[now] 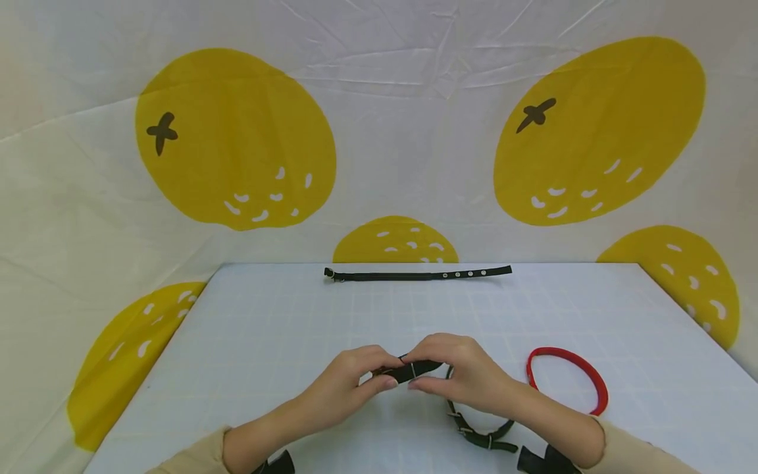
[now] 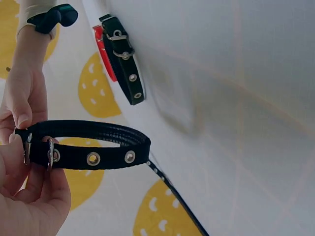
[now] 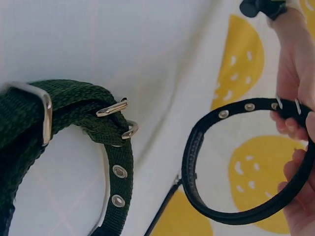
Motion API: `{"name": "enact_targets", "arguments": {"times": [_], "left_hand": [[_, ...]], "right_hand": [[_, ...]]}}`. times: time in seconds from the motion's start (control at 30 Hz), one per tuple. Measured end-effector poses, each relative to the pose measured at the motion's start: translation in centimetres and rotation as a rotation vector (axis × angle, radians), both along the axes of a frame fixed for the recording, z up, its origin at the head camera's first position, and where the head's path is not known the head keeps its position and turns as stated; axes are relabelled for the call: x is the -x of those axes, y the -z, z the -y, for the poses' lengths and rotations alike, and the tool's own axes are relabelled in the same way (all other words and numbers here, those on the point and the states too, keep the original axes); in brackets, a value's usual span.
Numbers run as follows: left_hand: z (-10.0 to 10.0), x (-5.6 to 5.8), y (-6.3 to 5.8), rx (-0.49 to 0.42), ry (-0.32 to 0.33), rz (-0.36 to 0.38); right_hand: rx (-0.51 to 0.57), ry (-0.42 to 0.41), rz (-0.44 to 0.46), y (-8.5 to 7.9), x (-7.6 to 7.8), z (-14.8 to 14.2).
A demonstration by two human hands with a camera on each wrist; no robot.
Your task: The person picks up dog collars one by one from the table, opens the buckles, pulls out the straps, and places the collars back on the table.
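Between both hands a black collar (image 1: 408, 372) is held up over the table, bent into a loop. In the left wrist view its metal buckle and ring sit at the hands, with metal eyelets (image 2: 93, 159) along the band. My left hand (image 1: 340, 385) pinches the collar near the buckle between thumb and fingers. My right hand (image 1: 468, 372) pinches the same collar at the other side, thumb below and fingers above. Under the right forearm lies a dark green collar (image 1: 482, 440), buckled into a loop, with metal eyelets (image 3: 119, 171) and rings.
A red collar (image 1: 599, 382) lies looped to the right, partly behind the right forearm. Along the table's back edge a black collar (image 1: 408, 276) lies stretched out straight. The white table (image 1: 266, 329) meets a cloth backdrop (image 1: 414, 145) printed with yellow fruit shapes.
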State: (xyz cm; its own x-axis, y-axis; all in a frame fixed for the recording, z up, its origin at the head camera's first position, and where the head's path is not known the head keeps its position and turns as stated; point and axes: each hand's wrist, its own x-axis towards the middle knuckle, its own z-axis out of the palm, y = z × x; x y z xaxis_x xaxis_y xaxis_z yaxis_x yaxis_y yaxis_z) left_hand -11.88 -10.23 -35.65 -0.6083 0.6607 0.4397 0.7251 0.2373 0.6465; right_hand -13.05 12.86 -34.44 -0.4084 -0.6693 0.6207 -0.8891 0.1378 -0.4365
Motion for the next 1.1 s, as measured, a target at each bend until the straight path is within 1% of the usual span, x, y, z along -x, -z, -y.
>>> {"name": "enact_targets", "arguments": {"times": [0.07,0.2,0.4,0.43,0.47,0.57,0.7,0.8,0.87,0.93,1.0,1.1], "left_hand": [[-0.1,-0.1,0.0,-0.013,-0.003,-0.05],[-0.3,-0.1,0.2,-0.045,-0.022,-0.176],[-0.8,0.3,0.2,-0.07,-0.051,-0.359],[-0.9,0.3,0.3,-0.068,-0.057,-0.387],[-0.9,0.4,0.3,-0.066,-0.065,-0.399],[-1.1,0.4,0.3,-0.069,-0.08,-0.379],[-1.0,0.5,0.3,-0.103,-0.088,-0.289],[-1.0,0.4,0.2,-0.131,-0.096,-0.254],[-1.0,0.3,0.1,-0.14,-0.104,-0.237],[-1.1,0.2,0.0,-0.152,-0.111,-0.207],[-1.2,0.1,-0.1,-0.173,-0.121,-0.154],[-1.3,0.0,-0.2,-0.223,-0.14,-0.056]], "right_hand": [[0.011,0.012,0.006,0.0,0.0,0.0],[0.024,0.026,0.024,0.1,0.1,0.0],[0.03,0.03,0.061,0.3,0.5,0.1],[0.031,0.033,0.068,0.3,0.6,0.1],[0.03,0.04,0.071,0.3,0.6,0.1],[0.031,0.061,0.081,0.3,0.6,0.1],[0.043,0.093,0.091,0.1,0.6,0.0],[0.057,0.1,0.135,-0.1,0.6,0.0],[0.07,0.106,0.198,-0.2,0.4,0.0],[0.085,0.116,0.282,-0.4,0.2,0.0],[0.108,0.131,0.376,-0.6,0.0,0.0],[0.133,0.166,0.511,-0.8,-0.3,0.0]]}}
